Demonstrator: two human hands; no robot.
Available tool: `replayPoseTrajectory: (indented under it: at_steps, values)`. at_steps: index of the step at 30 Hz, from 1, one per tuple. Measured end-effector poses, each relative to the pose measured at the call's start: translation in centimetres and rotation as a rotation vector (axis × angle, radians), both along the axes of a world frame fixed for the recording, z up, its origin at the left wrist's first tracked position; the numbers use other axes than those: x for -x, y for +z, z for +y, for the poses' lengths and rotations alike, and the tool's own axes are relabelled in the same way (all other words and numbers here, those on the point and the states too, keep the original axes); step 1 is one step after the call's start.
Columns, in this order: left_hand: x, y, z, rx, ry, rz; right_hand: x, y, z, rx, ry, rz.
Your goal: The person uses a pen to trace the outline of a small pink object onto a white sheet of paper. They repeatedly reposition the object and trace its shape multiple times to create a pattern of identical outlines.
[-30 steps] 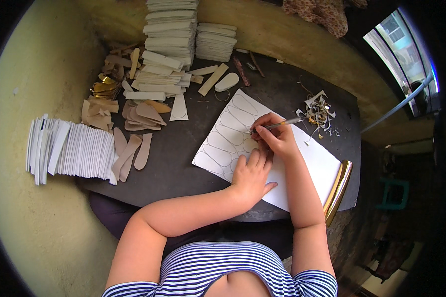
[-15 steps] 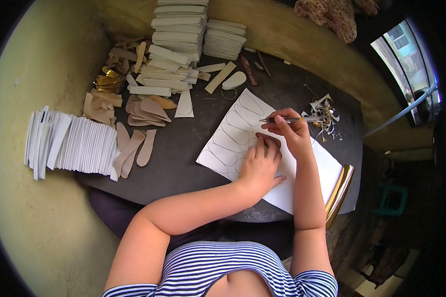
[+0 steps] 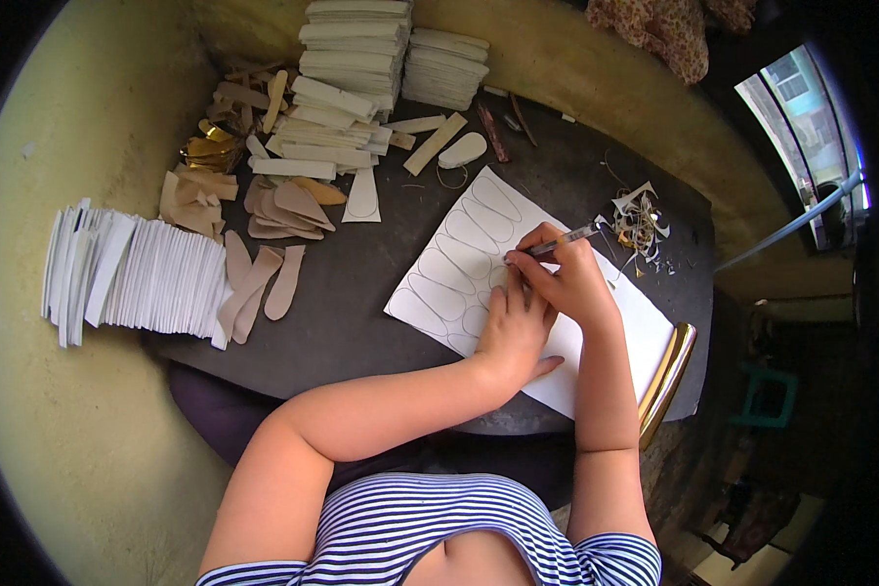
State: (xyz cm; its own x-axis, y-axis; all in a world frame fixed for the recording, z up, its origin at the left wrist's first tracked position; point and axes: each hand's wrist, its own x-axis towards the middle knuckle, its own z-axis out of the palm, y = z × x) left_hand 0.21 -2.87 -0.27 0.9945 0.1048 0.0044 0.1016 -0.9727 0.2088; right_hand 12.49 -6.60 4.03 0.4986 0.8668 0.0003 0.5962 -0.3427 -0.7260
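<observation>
A white sheet [image 3: 596, 342] lies slanted on the dark table, its left part covered with drawn long oval outlines. My left hand [image 3: 513, 327] rests on it, fingers stretched forward and thumb spread to the right, pressing down. What may lie beneath those fingertips is hidden. In a closed grip my right hand [image 3: 568, 278] holds a pen [image 3: 562, 242], its tip down at the sheet just beyond the left fingertips. The sheet's near right end curls into a gold roll [image 3: 669, 381].
Stacks of white strips [image 3: 354, 49] stand at the back, and a long row of white pieces [image 3: 146, 278] at the left. Between them lie beige sole-shaped pieces [image 3: 288, 210] and gold scraps [image 3: 212, 151]. Curled offcuts [image 3: 640, 230] are heaped right of the sheet.
My right hand has come down and left to the sheet, next to my left hand, and the pen has tilted steeper. My left hand stays nearly in place.
</observation>
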Motion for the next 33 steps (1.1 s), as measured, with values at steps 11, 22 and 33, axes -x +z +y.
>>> replayPoseTrajectory:
  at_steps: [11, 22, 33]
  values:
    - [0.1, 0.2, 0.0, -0.003, -0.001, 0.004, 0.3, -0.3, -0.1, -0.002, -0.004, -0.074]
    - [-0.2, 0.8, -0.1, -0.051, -0.017, 0.060, 0.7, 0.3, 0.5, -0.008, 0.086, -0.224]
    - [-0.1, 0.9, -0.1, -0.087, -0.024, 0.073, 0.7, 0.7, 0.6, 0.063, 0.102, -0.222]
